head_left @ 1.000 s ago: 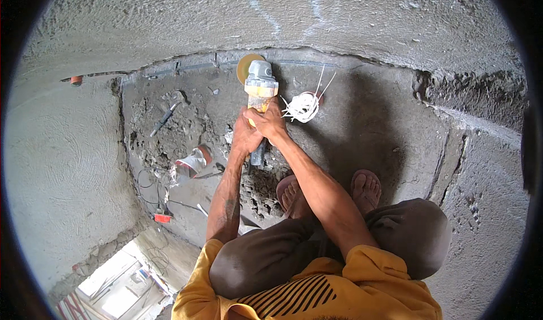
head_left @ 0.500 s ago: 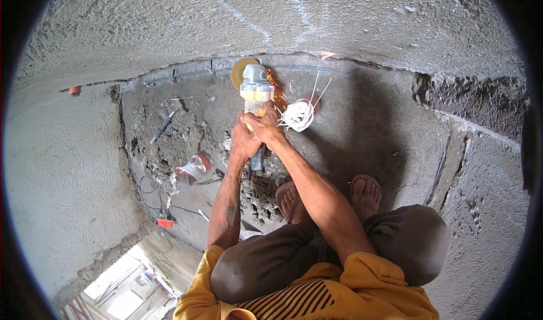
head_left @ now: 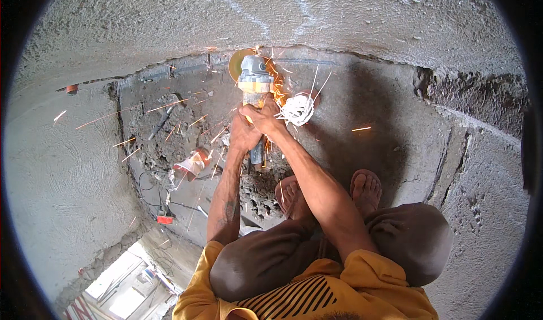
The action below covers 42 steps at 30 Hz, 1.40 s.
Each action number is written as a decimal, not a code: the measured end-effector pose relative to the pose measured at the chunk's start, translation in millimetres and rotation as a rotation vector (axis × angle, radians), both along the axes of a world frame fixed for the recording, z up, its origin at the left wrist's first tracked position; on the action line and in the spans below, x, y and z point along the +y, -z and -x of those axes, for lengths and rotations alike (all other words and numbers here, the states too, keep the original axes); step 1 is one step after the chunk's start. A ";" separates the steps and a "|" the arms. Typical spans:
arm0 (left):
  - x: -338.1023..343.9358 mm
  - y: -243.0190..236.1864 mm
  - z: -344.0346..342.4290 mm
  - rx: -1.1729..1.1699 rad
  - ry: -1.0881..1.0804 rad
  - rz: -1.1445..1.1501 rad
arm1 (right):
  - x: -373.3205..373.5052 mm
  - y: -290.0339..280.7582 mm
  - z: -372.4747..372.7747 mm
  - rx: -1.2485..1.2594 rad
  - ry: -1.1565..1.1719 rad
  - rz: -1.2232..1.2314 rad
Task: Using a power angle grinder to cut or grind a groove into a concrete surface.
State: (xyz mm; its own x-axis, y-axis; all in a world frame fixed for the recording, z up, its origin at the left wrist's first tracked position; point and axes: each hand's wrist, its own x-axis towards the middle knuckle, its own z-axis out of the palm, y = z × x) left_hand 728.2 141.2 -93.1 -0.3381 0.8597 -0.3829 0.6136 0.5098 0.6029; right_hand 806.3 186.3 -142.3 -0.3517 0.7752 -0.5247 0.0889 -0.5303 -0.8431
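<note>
An angle grinder [head_left: 255, 82] with a grey head and yellow body is gripped in both my hands. My left hand [head_left: 243, 133] wraps round its rear part, and my right hand [head_left: 264, 118] closes over the body just ahead of it. The grinder's yellowish disc [head_left: 238, 65] sits near the foot of the rough wall, where a dark line runs along the floor. Sparks [head_left: 274, 76] pour down beside the grinder's head and fly off to both sides. The disc's cutting edge is partly hidden by the grinder head. A bundle of white wires or conduit ends [head_left: 298, 109] sticks up close to my right hand.
Rubble [head_left: 155, 130] with a dark chisel-like rod [head_left: 162, 122] lies on the left. Nearby are a whitish-red container [head_left: 192, 164], a red socket box [head_left: 164, 220] and dark cables [head_left: 184, 208]. My sandalled feet [head_left: 365, 189] stand behind the grinder. A groove runs along the right wall [head_left: 475, 102].
Many more sparks now fly across the left side and a few to the right. The grinder and both hands have shifted slightly toward the wall.
</note>
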 end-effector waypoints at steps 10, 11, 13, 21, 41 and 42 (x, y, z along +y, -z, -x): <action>-2.7 7.6 10.6 -0.017 0.028 0.022 | 0.9 -13.2 -2.9 0.192 0.061 0.155; -2.8 5.3 8.4 -0.041 0.007 0.007 | 0.0 -10.1 -1.2 0.161 0.068 0.130; -1.8 -0.6 7.3 -0.065 -0.019 -0.005 | -1.6 -4.0 2.9 0.129 0.072 0.107; -15.9 0.0 17.9 -0.088 -0.001 0.005 | -16.7 -9.3 3.7 0.189 0.066 0.115; -30.6 16.2 34.8 -0.347 -0.069 -0.122 | -27.8 -11.8 19.6 -0.037 0.082 -0.033; -30.4 19.3 37.5 -0.346 -0.060 -0.123 | -27.2 -9.9 20.7 -0.036 0.091 -0.035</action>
State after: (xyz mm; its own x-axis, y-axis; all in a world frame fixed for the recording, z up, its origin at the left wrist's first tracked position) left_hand 690.7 110.8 -112.4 -0.2574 0.8892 -0.3784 0.3339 0.4493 0.8286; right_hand 785.5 159.1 -132.4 -0.2608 0.8208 -0.5081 0.0724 -0.5082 -0.8582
